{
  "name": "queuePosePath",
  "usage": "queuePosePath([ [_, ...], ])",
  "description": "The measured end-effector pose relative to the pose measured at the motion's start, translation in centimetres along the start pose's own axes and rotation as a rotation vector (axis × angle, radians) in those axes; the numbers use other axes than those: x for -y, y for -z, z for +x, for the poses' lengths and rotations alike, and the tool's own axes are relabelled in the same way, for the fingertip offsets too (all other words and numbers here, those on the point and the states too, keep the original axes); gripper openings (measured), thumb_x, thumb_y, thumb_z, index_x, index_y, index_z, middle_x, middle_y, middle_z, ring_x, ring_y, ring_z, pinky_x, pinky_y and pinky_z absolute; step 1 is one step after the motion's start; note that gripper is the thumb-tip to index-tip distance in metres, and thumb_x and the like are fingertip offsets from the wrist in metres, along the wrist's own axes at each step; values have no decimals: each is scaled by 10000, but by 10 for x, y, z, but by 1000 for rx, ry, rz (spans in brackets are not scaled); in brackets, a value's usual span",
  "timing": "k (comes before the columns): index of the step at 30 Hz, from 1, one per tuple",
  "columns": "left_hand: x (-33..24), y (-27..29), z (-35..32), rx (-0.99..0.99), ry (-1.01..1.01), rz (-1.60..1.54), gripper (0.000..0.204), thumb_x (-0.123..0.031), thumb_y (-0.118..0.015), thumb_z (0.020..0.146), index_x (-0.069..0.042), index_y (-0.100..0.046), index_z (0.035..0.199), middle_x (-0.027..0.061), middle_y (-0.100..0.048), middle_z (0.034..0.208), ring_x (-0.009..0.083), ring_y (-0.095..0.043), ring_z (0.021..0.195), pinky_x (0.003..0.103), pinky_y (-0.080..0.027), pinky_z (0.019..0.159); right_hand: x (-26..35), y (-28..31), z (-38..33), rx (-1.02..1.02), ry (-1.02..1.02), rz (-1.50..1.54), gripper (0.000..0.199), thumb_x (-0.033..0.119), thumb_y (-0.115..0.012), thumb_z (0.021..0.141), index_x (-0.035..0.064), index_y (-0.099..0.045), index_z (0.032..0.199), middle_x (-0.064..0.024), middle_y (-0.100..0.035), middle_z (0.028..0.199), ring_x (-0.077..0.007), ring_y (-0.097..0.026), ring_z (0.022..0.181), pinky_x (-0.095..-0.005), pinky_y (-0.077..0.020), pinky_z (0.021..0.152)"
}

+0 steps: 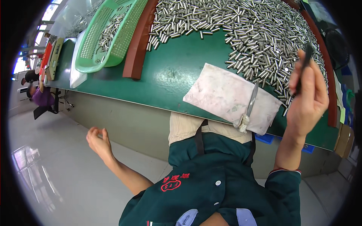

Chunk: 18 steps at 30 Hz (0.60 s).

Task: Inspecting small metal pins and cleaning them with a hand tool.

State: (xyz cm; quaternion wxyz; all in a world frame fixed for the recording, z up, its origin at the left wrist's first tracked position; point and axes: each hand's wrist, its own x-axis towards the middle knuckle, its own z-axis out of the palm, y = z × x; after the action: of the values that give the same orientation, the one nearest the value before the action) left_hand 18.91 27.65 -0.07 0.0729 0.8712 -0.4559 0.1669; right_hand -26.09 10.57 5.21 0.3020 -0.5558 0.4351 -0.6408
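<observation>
The right hand (pixel 307 101) grasps a slim black tool (pixel 304 67) (blurred, so its exact kind I cannot tell), thumb and fingers pinching it upright, a grip that suggests fine control rather than force. Hand and tool are over the right part of the bench (pixel 169 81), at the near fringe of the steel pins (pixel 264 34). The left hand (pixel 98 143) hangs off the bench's near edge with fingers loosely curled and nothing seen in them, so it appears idle.

The pins lie in a broad heap toward the far edge, between a left red-brown bar (pixel 138 49) and a right red-brown bar (pixel 332 105); presumably these stop such round pieces rolling off sideways. A stained white cloth (pixel 217 92) lies along the near edge, probably as a wiping pad. On it rests a pointed metal tool (pixel 253 98), its wrapped end toward the person, handy for picking up. Left of the left bar stands a perforated green basket (pixel 86 54) with more pins inside, likely kept apart from the heap.
</observation>
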Motion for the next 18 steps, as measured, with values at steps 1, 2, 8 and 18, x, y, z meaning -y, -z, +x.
queuePosePath([
  [1, -4, -2, 3, -78, -18, 79, 267, -36, -718, 640, -29, -610, 884, 114, -583, 966, 285, -510, 1004, 370, -418, 821, 0, 8, -3, -77, -9, 25, 254, 81, -458, 910, -52, -555, 1103, -91, -607, 870, -49, -460, 570, -161, -330, 460],
  [2, -12, -3, 3, -74, -10, 74, 267, -36, -718, 640, -29, -610, 884, 114, -583, 966, 285, -510, 1004, 370, -418, 821, 1, 21, -9, -118, -33, 81, 281, 122, -438, 923, -69, -553, 1095, -84, -599, 845, -45, -431, 557, -156, -300, 451],
  [8, -13, -28, 18, 36, 276, -279, 232, -245, -622, 827, -21, -618, 766, 64, -569, 584, 166, -531, 542, 281, -466, 574, 14, 74, -50, -463, -14, 206, 367, 254, -370, 939, -52, -517, 1081, -61, -517, 799, -95, -404, 573, -221, -319, 500],
  [18, -4, -63, 38, -507, -62, 266, 485, -477, -608, 766, -134, -570, 1107, 139, -524, 1122, 305, -519, 1023, 441, -460, 791, 1, 107, -96, -668, 227, -74, 281, 237, -354, 946, -13, -471, 999, -69, -470, 751, -119, -413, 601, -243, -353, 524],
])
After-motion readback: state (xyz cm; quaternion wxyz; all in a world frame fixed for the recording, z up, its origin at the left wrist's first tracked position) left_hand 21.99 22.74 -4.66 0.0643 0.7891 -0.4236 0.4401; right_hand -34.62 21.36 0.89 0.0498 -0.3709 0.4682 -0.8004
